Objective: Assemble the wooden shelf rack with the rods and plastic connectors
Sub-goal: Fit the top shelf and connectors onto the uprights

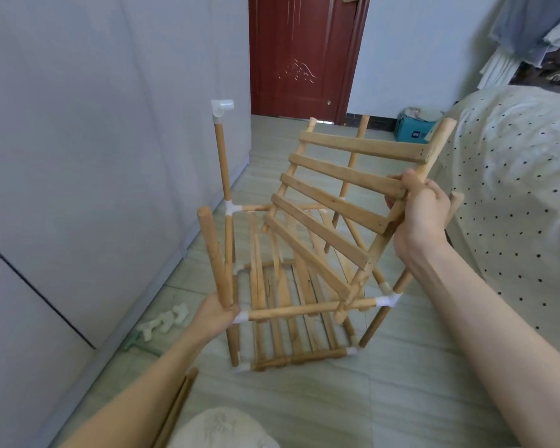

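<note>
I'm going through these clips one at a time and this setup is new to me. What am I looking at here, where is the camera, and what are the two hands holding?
There is no machine: a person works bare-handed, and the one picture comes from a wide-angle camera on their head, looking down past both forearms.

On the tiled floor stands a half-built wooden rack, made of round rods joined by white plastic connectors. The left hand grips its near left corner, at the foot of an upright rod. The right hand grips the side rail of a loose slatted shelf panel, held tilted over the frame, not yet seated.

A far upright carries a white elbow connector on top. Spare connectors lie on the floor to the left, and spare rods lie near the bottom edge.
</note>
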`<state>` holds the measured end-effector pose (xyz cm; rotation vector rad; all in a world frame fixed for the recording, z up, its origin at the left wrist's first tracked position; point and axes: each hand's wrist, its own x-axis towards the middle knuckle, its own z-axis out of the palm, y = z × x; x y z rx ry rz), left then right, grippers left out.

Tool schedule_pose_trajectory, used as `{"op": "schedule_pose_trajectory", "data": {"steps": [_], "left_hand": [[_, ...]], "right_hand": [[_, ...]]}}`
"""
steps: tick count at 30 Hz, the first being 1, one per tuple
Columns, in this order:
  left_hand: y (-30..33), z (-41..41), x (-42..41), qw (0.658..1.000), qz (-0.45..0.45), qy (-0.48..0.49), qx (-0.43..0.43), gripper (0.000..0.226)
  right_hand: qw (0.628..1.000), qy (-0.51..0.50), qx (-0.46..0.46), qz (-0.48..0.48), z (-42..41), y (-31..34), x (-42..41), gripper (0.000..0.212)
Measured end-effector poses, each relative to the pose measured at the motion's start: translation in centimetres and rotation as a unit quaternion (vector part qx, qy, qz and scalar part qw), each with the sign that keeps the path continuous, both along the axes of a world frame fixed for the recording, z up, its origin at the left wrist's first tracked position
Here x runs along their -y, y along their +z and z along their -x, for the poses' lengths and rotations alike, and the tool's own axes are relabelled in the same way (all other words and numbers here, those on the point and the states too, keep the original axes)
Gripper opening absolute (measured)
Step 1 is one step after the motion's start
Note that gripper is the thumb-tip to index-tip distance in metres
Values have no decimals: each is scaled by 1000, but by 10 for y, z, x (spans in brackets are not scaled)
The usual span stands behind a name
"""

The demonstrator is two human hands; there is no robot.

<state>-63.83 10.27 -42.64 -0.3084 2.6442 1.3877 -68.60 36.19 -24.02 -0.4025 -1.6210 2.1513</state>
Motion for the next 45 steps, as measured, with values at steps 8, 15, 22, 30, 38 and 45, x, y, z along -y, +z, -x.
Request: {"op": "schedule_pose_trajectory", "data": {"steps": [8, 15, 22, 30, 38, 45], "left_hand": [[-10, -45, -16, 993, 72, -98, -11, 24], [4, -69, -20, 971, 125, -204, 23, 26], [47, -47, -12, 905, 186, -344, 166, 81], [127, 13, -15, 993, -40, -115, 0, 41], [169, 46, -71, 927, -339, -56, 149, 62], [189, 61, -107, 888, -433, -50, 145, 14]], "right_hand": [[999, 15, -34, 13, -27, 6, -6, 23], [998, 14, -43, 48, -44, 7, -16, 22], [996, -5, -42, 84, -48, 10, -25, 20], [993, -11, -58, 100, -56, 17, -43, 22], [982, 17, -132, 136, -62, 23, -52, 24], [956, 13, -175, 237, -69, 38, -67, 25]]}}
